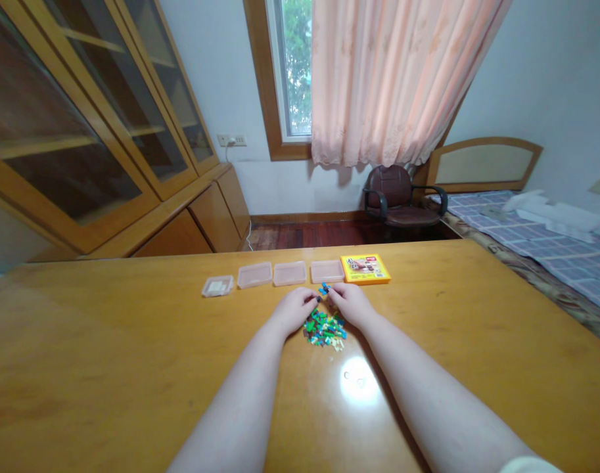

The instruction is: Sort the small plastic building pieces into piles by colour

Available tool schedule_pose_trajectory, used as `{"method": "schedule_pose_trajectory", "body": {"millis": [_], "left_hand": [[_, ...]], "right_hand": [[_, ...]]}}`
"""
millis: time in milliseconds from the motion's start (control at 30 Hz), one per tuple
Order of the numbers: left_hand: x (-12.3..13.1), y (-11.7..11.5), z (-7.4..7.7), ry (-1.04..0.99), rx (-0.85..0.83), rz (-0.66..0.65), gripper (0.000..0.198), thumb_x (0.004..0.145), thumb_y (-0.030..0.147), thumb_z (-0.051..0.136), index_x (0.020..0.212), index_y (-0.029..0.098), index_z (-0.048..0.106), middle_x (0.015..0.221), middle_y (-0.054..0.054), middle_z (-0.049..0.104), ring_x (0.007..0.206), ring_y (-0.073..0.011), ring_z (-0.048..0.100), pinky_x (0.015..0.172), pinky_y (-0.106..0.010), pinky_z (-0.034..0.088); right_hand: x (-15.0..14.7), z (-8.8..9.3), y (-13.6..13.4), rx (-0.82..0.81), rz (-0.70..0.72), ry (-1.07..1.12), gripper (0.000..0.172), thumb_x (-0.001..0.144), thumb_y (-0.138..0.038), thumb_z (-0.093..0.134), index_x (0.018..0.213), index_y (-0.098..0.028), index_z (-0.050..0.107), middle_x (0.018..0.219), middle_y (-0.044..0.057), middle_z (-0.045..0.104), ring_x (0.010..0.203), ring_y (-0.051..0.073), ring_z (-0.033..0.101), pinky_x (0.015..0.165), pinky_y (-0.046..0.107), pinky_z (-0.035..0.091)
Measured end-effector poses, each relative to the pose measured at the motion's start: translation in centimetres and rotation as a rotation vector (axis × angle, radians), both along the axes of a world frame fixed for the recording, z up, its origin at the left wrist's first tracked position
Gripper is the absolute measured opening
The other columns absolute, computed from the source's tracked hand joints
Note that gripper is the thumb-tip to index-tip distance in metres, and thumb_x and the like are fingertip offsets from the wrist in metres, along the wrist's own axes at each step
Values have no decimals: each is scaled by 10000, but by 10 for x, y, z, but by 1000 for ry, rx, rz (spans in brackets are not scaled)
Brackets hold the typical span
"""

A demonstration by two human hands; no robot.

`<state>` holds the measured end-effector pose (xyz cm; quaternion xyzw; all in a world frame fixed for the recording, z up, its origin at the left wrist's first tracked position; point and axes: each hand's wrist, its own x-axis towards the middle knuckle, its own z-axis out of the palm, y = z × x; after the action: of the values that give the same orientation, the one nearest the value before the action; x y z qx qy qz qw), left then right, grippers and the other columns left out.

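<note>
Tiny blue brick [324, 288] just beyond a loose, scattered green-blue brick pile [324, 328].

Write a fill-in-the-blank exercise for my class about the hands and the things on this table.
1. Above a pile of loose bricks, the left hand and the right hand pinch a small ____ piece between their fingertips.
2. Beyond the hands, the clear trays lying in a row number ____.
3. At the right end of that row lies a flat ____ box.

Missing words: blue; four; yellow.
</note>
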<state>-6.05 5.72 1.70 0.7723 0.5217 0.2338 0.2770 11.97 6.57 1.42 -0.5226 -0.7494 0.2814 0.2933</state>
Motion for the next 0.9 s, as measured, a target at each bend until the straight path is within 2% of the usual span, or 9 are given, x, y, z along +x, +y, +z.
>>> {"method": "schedule_pose_trajectory", "body": {"millis": [533,900], "left_hand": [[0,0,0,9,0,2,270,822,293,461,941,181,676,935,-55,670,889,-194,592,801,-297,452],[-1,1,-4,-7,5,5,267,821,288,461,932,183,679,923,-51,669,865,-189,588,794,-301,446]], "right_hand": [[1,0,0,-7,1,1,313,859,-323,415,651,-164,588,596,11,589,570,133,508,529,221,304],[1,-2,1,0,9,11,300,853,-307,425,647,-167,592,597,11,599,573,138,518,528,222,308]]}}
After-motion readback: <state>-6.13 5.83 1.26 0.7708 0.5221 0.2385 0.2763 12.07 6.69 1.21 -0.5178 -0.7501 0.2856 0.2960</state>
